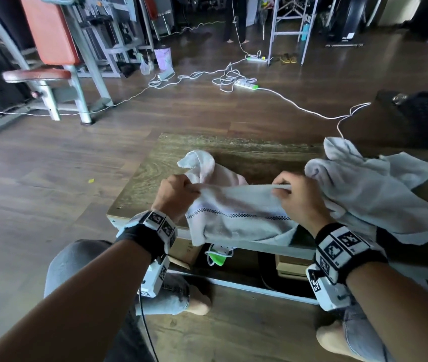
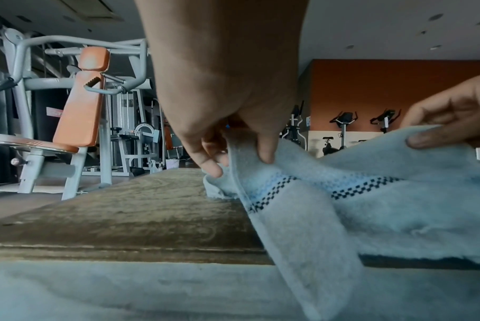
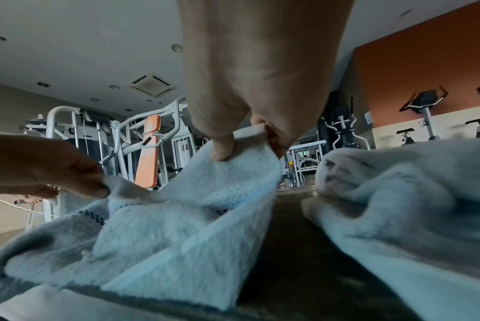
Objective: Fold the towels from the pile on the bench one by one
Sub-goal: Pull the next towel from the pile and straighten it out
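Observation:
A white towel (image 1: 236,215) with a dark checked stripe hangs over the near edge of the wooden bench (image 1: 145,176). My left hand (image 1: 179,194) pinches its top edge at the left; the left wrist view shows thumb and fingers (image 2: 266,152) nipping the hem of the towel (image 2: 370,208). My right hand (image 1: 296,194) pinches the same edge at the right, and the right wrist view has the towel (image 3: 184,228) gripped between thumb and fingers (image 3: 222,149). A pile of crumpled white towels (image 1: 372,192) lies on the bench at the right, beside my right hand.
A pale pink cloth (image 1: 207,168) lies on the bench behind the held towel. White cables and power strips (image 1: 246,84) trail over the wooden floor beyond the bench. A gym machine with orange pads (image 1: 51,48) stands at the far left. My knees and bare feet are below the bench.

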A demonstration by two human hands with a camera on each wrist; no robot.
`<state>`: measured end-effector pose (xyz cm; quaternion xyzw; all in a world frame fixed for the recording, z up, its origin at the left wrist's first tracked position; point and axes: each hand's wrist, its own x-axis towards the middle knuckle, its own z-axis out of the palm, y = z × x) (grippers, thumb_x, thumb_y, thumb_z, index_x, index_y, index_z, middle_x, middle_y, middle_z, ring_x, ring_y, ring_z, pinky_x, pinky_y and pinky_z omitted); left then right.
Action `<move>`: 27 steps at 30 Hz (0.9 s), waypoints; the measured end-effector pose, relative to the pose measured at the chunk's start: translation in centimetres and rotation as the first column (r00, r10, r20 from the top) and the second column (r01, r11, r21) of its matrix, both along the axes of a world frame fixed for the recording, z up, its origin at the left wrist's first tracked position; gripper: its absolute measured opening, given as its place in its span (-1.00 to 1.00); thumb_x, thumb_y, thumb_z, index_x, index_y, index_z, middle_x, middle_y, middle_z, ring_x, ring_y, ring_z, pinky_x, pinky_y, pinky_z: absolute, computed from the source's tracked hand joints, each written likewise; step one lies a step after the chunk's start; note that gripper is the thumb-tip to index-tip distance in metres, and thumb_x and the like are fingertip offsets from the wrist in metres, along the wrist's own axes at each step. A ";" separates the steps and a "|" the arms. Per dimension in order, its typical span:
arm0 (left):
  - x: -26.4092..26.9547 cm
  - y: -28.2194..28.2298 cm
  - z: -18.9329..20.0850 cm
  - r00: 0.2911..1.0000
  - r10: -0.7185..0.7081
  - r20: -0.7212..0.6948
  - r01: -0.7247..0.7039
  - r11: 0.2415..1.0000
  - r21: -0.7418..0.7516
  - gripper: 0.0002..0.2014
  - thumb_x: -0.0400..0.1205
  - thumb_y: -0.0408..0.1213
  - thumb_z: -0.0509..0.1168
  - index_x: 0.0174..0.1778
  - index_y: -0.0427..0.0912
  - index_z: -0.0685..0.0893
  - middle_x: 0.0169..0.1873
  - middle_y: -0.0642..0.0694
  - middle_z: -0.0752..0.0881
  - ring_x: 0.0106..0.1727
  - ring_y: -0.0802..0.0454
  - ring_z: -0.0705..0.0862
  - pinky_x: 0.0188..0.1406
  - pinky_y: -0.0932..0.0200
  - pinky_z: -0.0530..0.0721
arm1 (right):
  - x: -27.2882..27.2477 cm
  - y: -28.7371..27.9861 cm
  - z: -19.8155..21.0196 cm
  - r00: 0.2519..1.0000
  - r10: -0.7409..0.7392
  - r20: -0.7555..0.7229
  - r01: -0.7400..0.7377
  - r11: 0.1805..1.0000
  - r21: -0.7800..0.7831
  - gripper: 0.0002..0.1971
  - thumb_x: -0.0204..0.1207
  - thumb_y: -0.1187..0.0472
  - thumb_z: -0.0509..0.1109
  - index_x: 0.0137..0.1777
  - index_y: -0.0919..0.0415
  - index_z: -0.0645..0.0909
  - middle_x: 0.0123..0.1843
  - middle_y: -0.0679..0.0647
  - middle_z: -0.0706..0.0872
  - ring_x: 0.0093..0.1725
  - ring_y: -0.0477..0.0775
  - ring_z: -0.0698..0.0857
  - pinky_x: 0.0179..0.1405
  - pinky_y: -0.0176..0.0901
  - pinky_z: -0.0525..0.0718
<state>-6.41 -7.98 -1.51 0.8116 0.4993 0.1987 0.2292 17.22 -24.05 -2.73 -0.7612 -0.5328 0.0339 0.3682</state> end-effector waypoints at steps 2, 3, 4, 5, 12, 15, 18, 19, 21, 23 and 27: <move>0.5 1.0 -1.1 1.000 -0.025 0.006 0.025 0.998 -0.057 -0.65 0.30 0.12 0.47 -0.29 -0.12 0.75 -0.22 -0.17 0.76 -0.18 -0.12 0.71 -0.37 0.27 0.55 | -0.2 1.8 -0.2 0.999 0.045 -0.020 -0.045 0.999 -0.007 -0.88 0.44 0.34 0.50 -0.21 0.09 0.69 -0.26 -0.07 0.71 -0.24 -0.05 0.64 -0.20 -0.08 0.57; 0.7 1.5 -1.9 0.998 -0.065 -0.023 0.063 0.995 -0.079 -0.56 0.22 0.28 0.40 -0.29 -0.03 0.77 -0.06 -0.16 0.74 -0.03 -0.09 0.69 -0.21 0.27 0.60 | -0.4 2.8 -0.3 0.995 0.096 -0.033 -0.096 0.995 -0.001 -0.88 0.42 0.37 0.50 -0.23 0.13 0.70 -0.25 -0.03 0.71 -0.21 -0.03 0.64 -0.19 -0.08 0.55; 0.9 1.9 -2.7 0.988 -0.120 -0.098 0.110 0.988 -0.107 -0.53 0.18 0.36 0.36 -0.25 0.06 0.77 0.17 -0.16 0.66 0.18 -0.11 0.60 0.07 0.16 0.60 | -0.6 3.7 -0.5 0.986 0.164 -0.042 -0.164 0.987 0.005 -0.85 0.39 0.40 0.51 -0.26 0.13 0.70 -0.25 0.00 0.70 -0.21 -0.01 0.64 -0.20 -0.07 0.55; 1.2 2.3 -3.3 0.964 -0.187 -0.190 0.161 0.976 -0.147 -0.58 0.22 0.35 0.39 -0.20 0.13 0.76 0.37 -0.17 0.53 0.37 -0.15 0.46 0.31 -0.01 0.51 | -0.7 4.6 -0.9 0.972 0.232 -0.049 -0.232 0.973 -0.001 -0.82 0.38 0.40 0.53 -0.29 0.10 0.69 -0.27 0.01 0.70 -0.22 -0.01 0.64 -0.24 -0.09 0.55; 4.8 4.4 -3.4 0.872 -0.446 -0.200 0.424 0.894 -0.146 -0.62 0.41 -0.26 0.54 0.17 -0.11 0.79 0.03 0.01 0.59 0.00 0.06 0.58 -0.25 0.46 0.42 | -0.6 8.0 -2.9 0.953 0.229 -0.196 -0.285 0.898 -0.336 -0.93 0.49 0.25 0.57 -0.16 0.09 0.73 -0.08 -0.08 0.68 -0.11 -0.15 0.68 -0.18 -0.34 0.53; 7.6 7.4 -1.0 0.849 -0.502 -0.168 0.490 0.865 -0.110 -0.91 0.43 -0.26 0.54 -0.20 -0.12 0.78 -0.19 0.00 0.69 -0.24 0.13 0.62 -0.37 0.37 0.47 | 1.5 9.8 -0.6 0.968 0.213 -0.130 -0.241 0.935 -0.261 -0.85 0.50 0.25 0.51 -0.25 0.02 0.69 -0.18 -0.12 0.66 -0.21 -0.19 0.64 -0.29 -0.39 0.47; 11.1 11.0 2.9 0.904 -0.426 -0.042 0.428 0.901 0.072 -0.74 0.40 -0.08 0.46 -0.29 -0.25 0.76 -0.27 -0.14 0.75 -0.30 -0.01 0.67 -0.40 0.16 0.62 | 5.1 12.7 3.1 0.995 0.094 -0.021 -0.095 0.991 -0.094 -0.96 0.47 0.29 0.51 -0.13 0.16 0.78 -0.12 0.05 0.73 -0.15 0.02 0.68 -0.16 -0.16 0.56; 12.3 12.2 4.0 0.914 -0.404 -0.020 0.401 0.898 0.182 -0.70 0.37 -0.05 0.42 -0.31 -0.27 0.74 -0.27 -0.19 0.75 -0.29 -0.01 0.67 -0.37 0.16 0.58 | 6.4 13.7 4.2 0.999 0.044 -0.005 -0.044 0.998 -0.035 -0.93 0.46 0.33 0.50 -0.10 0.19 0.79 -0.07 0.10 0.73 -0.11 0.07 0.69 -0.11 -0.15 0.56; 14.4 14.3 6.1 0.949 -0.314 0.036 0.290 0.909 0.298 -0.82 0.41 -0.15 0.45 -0.26 -0.21 0.74 -0.17 -0.20 0.74 -0.16 -0.13 0.72 -0.22 0.22 0.52 | 8.9 15.6 6.2 0.996 -0.065 0.065 0.061 0.997 0.049 -0.89 0.47 0.35 0.48 -0.05 0.19 0.79 0.03 0.16 0.70 -0.04 0.13 0.68 -0.05 -0.16 0.53; 15.5 16.3 7.5 0.978 -0.190 0.082 0.153 0.931 0.332 -0.82 0.43 -0.21 0.47 -0.09 -0.16 0.76 0.00 -0.26 0.69 -0.01 -0.22 0.70 -0.06 0.15 0.58 | 11.0 16.6 7.8 0.976 -0.160 0.150 0.143 0.983 0.117 -0.88 0.50 0.34 0.46 -0.01 0.20 0.76 0.10 0.23 0.66 0.02 0.23 0.68 0.01 -0.13 0.51; 15.0 18.8 9.0 0.987 0.002 0.159 -0.051 0.952 0.303 -0.76 0.44 -0.11 0.44 0.01 -0.02 0.70 0.09 -0.21 0.66 0.00 -0.25 0.71 0.02 -0.06 0.70 | 14.2 16.0 9.6 0.920 -0.354 0.168 0.328 0.930 0.165 -0.93 0.59 0.26 0.39 0.01 0.13 0.67 0.05 0.21 0.75 0.09 0.35 0.67 0.01 0.07 0.62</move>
